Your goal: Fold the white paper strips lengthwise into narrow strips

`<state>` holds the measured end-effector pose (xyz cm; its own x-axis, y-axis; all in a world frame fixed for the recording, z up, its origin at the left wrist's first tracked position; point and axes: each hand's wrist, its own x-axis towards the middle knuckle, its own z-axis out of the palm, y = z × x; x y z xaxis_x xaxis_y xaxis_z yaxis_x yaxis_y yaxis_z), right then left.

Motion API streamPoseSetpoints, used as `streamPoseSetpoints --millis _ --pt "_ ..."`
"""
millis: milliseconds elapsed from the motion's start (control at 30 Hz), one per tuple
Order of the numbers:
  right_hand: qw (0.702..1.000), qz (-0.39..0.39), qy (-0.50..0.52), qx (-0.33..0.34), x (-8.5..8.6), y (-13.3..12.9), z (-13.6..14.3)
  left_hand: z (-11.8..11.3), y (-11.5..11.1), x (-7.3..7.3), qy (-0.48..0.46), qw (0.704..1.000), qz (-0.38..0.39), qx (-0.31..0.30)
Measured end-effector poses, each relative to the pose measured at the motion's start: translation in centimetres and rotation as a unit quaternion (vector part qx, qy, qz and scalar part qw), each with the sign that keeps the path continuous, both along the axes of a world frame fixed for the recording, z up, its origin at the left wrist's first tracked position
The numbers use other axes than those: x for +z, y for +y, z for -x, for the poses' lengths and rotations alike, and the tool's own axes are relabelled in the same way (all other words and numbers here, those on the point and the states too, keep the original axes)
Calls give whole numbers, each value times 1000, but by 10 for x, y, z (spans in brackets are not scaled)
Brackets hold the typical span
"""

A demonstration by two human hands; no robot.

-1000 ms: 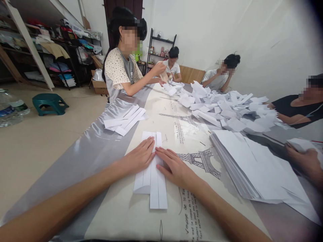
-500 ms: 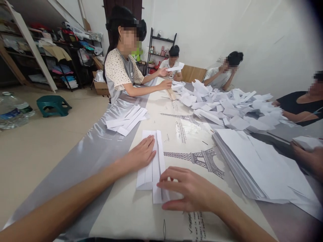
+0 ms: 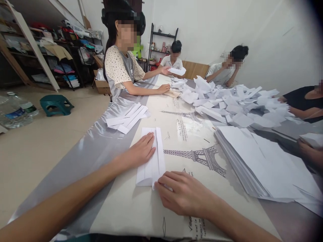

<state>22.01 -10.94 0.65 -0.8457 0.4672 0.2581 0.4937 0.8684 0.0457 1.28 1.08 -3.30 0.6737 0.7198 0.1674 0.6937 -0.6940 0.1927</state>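
A white sheet of paper point(image 3: 148, 173), folded into a long strip with lengthwise creases, lies on the printed tablecloth point(image 3: 141, 208) in front of me. My left hand point(image 3: 141, 149) rests flat on its upper left part, fingers stretched out and pointing away. At the paper's near right corner, my right hand point(image 3: 180, 193) has its fingers curled, with thumb and fingertips closed on the edge of the narrow right flap. That flap stands slightly raised along its length. Several folded white strips point(image 3: 128, 117) lie beyond my left hand.
To the right is a thick stack of white paper point(image 3: 262, 164), with a heap of folded papers point(image 3: 234, 104) behind it. A person point(image 3: 123, 64) at the left edge holds a paper; other people sit farther round. A green stool point(image 3: 57, 104) stands on the floor.
My right hand has closed its fingers on the flap's near corner, and the flap has swung inward against the paper. My left hand stays in place. The person at the left has moved their paper.
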Motion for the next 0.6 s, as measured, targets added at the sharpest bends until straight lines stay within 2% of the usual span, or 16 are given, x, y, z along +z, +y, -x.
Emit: streamPoseSetpoints --millis 167,267,367,500,600 --pt "999 -3 53 -6 -6 4 5 0 -3 5 -12 1000 25 10" --pt "995 28 91 -2 -9 7 5 1 -3 5 -16 999 29 9" --pt "982 110 154 -6 -15 10 4 2 -2 3 -21 1000 22 4" --pt "948 241 203 -52 -17 13 5 2 -1 2 -24 1000 18 -1" --pt "936 281 201 -71 -14 13 6 2 -2 5 -16 999 30 4"
